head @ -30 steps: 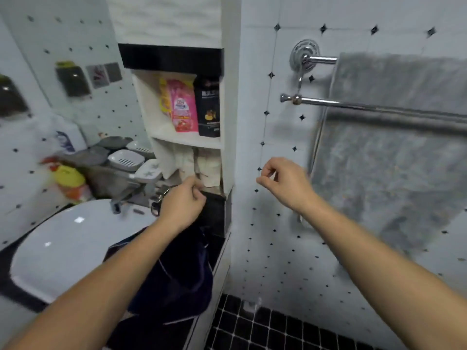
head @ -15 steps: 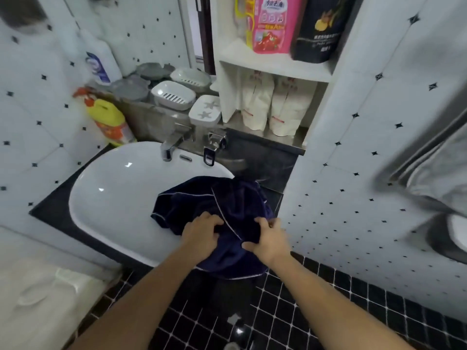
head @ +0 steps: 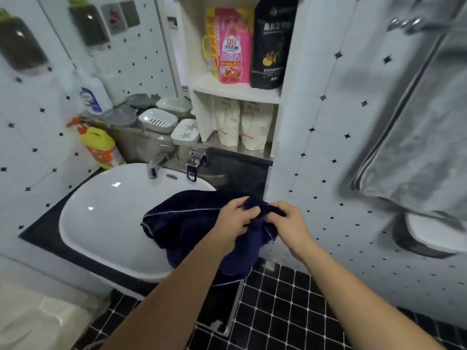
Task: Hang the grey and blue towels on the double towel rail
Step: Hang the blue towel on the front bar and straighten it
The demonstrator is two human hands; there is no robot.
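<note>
A dark blue towel (head: pixel 187 223) lies bunched over the right rim of the white sink (head: pixel 106 213) and hangs down past its front edge. My left hand (head: pixel 236 218) is closed on the towel's top fold. My right hand (head: pixel 290 223) pinches the same fold just to the right, the two hands nearly touching. The grey towel (head: pixel 417 137) hangs on the wall at the right. The double towel rail (head: pixel 404 21) shows only as a blurred chrome bracket at the top right.
Chrome taps (head: pixel 174 160) stand behind the sink. Soap dishes (head: pixel 159 120) and a yellow bottle (head: pixel 101 145) sit on the ledge at the left. A white niche (head: pixel 237 92) holds refill pouches. A white fixture (head: pixel 434 231) is at the right edge. Black floor tiles (head: pixel 290 311) lie below.
The view first dropped from the rail to the sink. Both hands came down onto the blue towel and have now shifted up and right along it, gathering its top fold.
</note>
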